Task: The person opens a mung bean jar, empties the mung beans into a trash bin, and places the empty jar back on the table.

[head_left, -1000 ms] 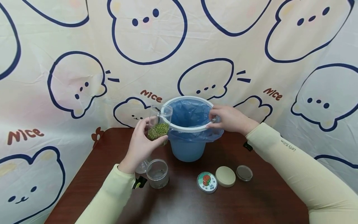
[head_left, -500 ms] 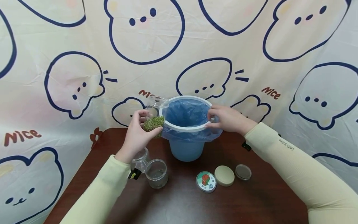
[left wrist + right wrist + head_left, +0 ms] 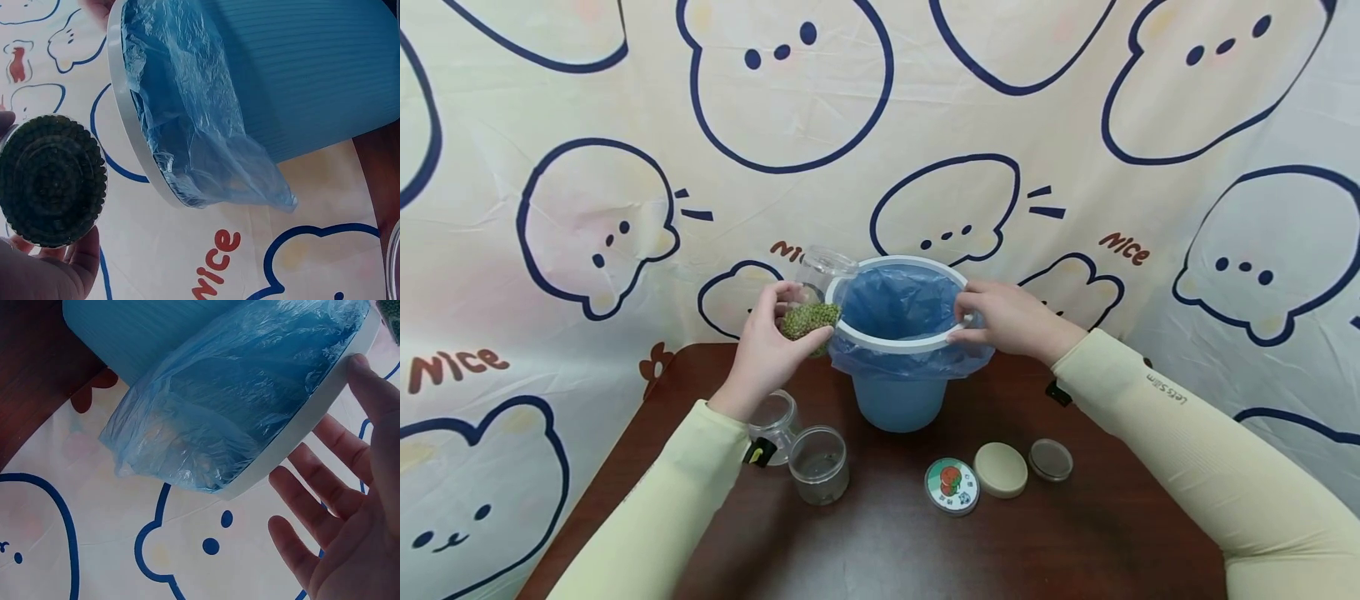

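My left hand (image 3: 767,346) grips a clear plastic jar (image 3: 820,271) with green mung beans (image 3: 808,321) at its bottom. The jar leans right, its mouth at the left side of the bin's white rim (image 3: 880,342). In the left wrist view the beans (image 3: 53,181) show through the jar's base. My right hand (image 3: 1018,317) holds the rim on the opposite side, thumb in front and fingers over the opening. Inside the blue trash can (image 3: 898,400) hangs a blue plastic bag (image 3: 902,300), folded over the rim. The right wrist view shows the thumb (image 3: 362,369) at the rim.
Two open clear jars (image 3: 820,475) stand on the dark wooden table (image 3: 880,550), left of the can. Right of them lie a tomato-print lid (image 3: 952,486), a cream lid (image 3: 1001,470) and a small clear lid (image 3: 1051,460). A cartoon-print cloth (image 3: 760,208) hangs behind.
My left hand has shifted slightly left and up, and the jar with the beans has tipped further toward the can. The right hand stays at the rim.
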Available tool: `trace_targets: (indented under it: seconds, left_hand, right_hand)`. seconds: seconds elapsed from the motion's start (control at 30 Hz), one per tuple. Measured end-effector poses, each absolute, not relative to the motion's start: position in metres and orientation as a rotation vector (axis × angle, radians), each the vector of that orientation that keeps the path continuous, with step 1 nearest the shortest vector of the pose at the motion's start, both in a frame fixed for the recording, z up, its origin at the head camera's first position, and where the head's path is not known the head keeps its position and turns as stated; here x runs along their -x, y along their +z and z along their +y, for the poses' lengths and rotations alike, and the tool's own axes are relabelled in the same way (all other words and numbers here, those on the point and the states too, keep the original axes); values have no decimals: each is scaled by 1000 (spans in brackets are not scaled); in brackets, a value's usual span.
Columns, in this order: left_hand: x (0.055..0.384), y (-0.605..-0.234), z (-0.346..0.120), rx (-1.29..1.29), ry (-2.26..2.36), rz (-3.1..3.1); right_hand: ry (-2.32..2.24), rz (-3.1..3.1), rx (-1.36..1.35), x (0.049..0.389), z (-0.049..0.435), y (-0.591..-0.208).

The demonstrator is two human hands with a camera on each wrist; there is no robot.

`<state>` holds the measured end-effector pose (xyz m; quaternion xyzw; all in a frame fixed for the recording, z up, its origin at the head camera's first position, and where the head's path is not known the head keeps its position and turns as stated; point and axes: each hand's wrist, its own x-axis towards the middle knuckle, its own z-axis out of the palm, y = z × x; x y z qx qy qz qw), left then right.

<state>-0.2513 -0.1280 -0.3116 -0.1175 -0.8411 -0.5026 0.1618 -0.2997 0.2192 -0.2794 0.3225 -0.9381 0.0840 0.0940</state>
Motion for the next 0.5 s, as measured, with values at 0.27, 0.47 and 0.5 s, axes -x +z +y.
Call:
trace_targets:
  seconds: [0.27, 0.47, 0.5]
  left_hand:
    - [259, -306, -127, 360, -1392, -2402]
    - [263, -303, -126, 391, -1340, -2393]
    - [263, -302, -126, 395, -1333, -2395]
  right_hand:
    - [252, -2792, -944, 298, 219, -279]
    - [258, -2782, -960, 298, 219, -280]
    - [256, -2781, -961, 298, 219, -280]
